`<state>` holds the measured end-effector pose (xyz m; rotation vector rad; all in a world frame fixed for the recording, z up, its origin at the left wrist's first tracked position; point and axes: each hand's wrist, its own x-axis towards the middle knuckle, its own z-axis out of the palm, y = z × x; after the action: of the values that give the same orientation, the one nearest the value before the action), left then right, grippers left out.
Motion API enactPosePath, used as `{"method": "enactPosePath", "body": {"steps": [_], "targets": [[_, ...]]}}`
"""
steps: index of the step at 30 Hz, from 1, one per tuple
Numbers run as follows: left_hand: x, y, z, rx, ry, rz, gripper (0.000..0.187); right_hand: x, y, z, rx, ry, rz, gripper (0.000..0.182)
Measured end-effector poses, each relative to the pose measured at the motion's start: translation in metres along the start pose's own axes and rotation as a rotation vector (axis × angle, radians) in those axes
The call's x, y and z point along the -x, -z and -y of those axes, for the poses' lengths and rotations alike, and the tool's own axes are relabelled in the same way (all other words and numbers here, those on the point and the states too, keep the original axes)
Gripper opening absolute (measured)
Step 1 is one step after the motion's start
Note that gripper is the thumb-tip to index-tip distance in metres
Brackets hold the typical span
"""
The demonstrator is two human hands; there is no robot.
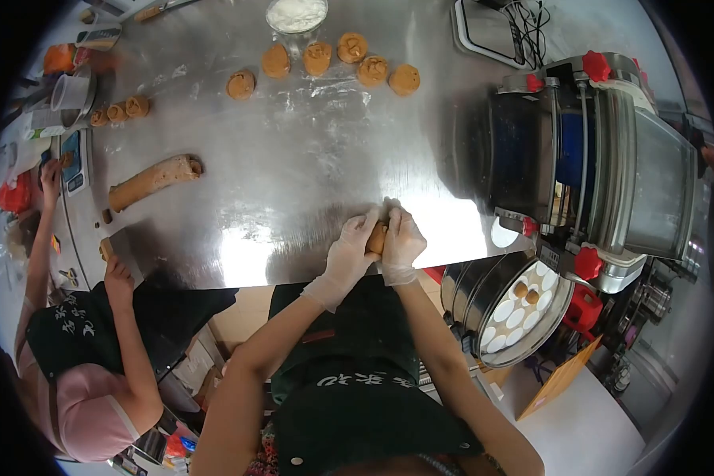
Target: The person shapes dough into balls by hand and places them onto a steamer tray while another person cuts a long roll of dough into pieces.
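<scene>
Both of my hands wear clear plastic gloves and meet over the front edge of the steel table. Between them is a small piece of brown dough (376, 238), partly covered by the fingers. My left hand (349, 252) closes on it from the left, and my right hand (403, 242) curls around its right side. Farther back on the table lie several flat brown dough pieces (317, 59), with a glass bowl of white flour (296, 14) behind them. A thick brown dough log (156, 181) rests to the left.
At the left, a co-worker (87, 397) has one hand near a scale (74, 163) and the other on a dough piece (105, 249). Small dough rolls (117, 112) sit nearby. A rolling machine (579, 159) stands right, above a round steamer tray (523, 350) with white paper discs.
</scene>
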<state>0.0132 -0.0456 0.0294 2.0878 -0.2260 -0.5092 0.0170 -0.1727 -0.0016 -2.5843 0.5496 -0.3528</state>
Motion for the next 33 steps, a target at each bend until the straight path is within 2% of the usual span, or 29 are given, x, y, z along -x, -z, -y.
{"method": "enactPosePath", "body": {"steps": [1, 3, 4, 6, 8, 9, 10, 11, 13, 14, 17, 18, 19, 22, 25, 28, 31, 33], "targets": [[-0.002, 0.001, -0.002, 0.046, 0.081, -0.012, 0.07, -0.001, 0.002, 0.004, -0.02, -0.077, 0.055, 0.023], [-0.006, 0.012, -0.007, 0.054, 0.059, -0.024, 0.069, -0.007, 0.009, 0.021, -0.072, -0.215, 0.169, 0.026], [-0.008, 0.018, -0.009, 0.057, 0.05, -0.026, 0.069, -0.019, 0.019, 0.041, -0.197, -0.243, 0.164, 0.028], [-0.023, 0.031, -0.007, -0.016, -0.059, -0.185, 0.067, -0.046, 0.036, 0.082, -0.444, -0.307, 0.157, 0.032], [-0.036, 0.034, 0.01, -0.023, -0.165, -0.303, 0.067, -0.056, 0.012, 0.083, -0.43, -0.229, 0.193, 0.029], [-0.038, 0.033, 0.019, -0.069, -0.142, -0.277, 0.068, -0.063, -0.004, 0.082, -0.426, -0.182, 0.204, 0.029], [-0.038, 0.034, 0.023, -0.112, -0.116, -0.248, 0.07, -0.064, -0.019, 0.081, -0.205, 0.087, 0.127, 0.028], [-0.037, 0.033, 0.028, -0.152, -0.086, -0.215, 0.071, -0.063, -0.027, 0.075, -0.15, 0.178, 0.038, 0.029], [-0.042, 0.04, 0.028, 0.004, 0.025, -0.243, 0.073, -0.066, -0.035, 0.068, -0.037, 0.353, -0.147, 0.029], [-0.033, 0.039, 0.027, 0.089, 0.095, -0.238, 0.075, -0.058, -0.037, 0.06, -0.017, 0.318, -0.111, 0.027], [-0.049, 0.04, 0.043, 0.116, -0.005, -0.148, 0.076, -0.064, -0.046, 0.054, 0.003, 0.203, -0.037, 0.021], [-0.05, 0.05, 0.027, 0.114, 0.019, -0.126, 0.074, -0.059, -0.042, 0.054, -0.001, 0.132, 0.007, 0.02], [-0.046, 0.049, 0.026, 0.063, -0.026, -0.12, 0.074, -0.053, -0.038, 0.055, -0.004, 0.058, 0.054, 0.018], [-0.026, 0.04, 0.024, -0.051, -0.11, -0.056, 0.069, -0.036, -0.03, 0.052, -0.041, 0.023, 0.032, 0.021], [-0.023, 0.044, 0.024, 0.004, -0.107, -0.153, 0.062, -0.041, -0.035, 0.046, 0.062, 0.227, -0.184, 0.03], [-0.035, 0.042, 0.026, 0.04, 0.01, -0.085, 0.059, -0.036, -0.029, 0.045, 0.057, 0.097, -0.014, 0.032], [-0.014, 0.03, 0.026, -0.134, -0.159, 0.003, 0.063, -0.014, -0.02, 0.037, -0.119, -0.16, 0.122, 0.03], [-0.004, 0.023, 0.025, -0.201, -0.125, 0.066, 0.068, -0.005, -0.014, 0.031, -0.045, -0.084, 0.1, 0.025]]}}
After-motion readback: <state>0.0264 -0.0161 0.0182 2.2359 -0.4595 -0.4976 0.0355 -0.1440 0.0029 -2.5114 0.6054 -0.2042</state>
